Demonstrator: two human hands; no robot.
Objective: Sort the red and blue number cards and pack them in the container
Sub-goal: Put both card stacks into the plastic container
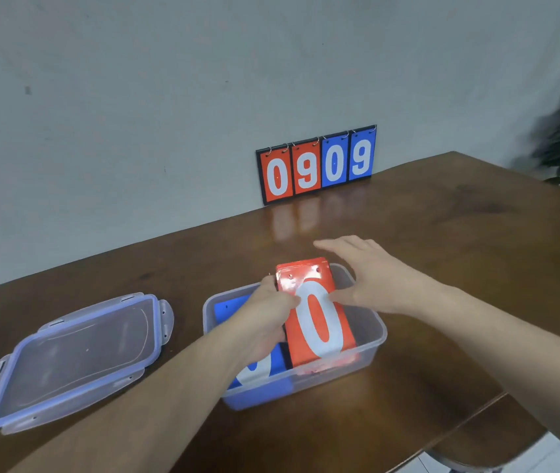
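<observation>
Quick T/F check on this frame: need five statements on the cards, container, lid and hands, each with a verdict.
1. The lid is snapped onto the container. False: it lies on the table, to the container's left.
2. The red cards show a 0 on top. True.
3. The blue cards are still outside the container. False: they lie inside, left of the red ones.
4. The scoreboard by the wall reads 0909. True.
5. The left hand grips the red cards; the right hand is open beside them. True.
</observation>
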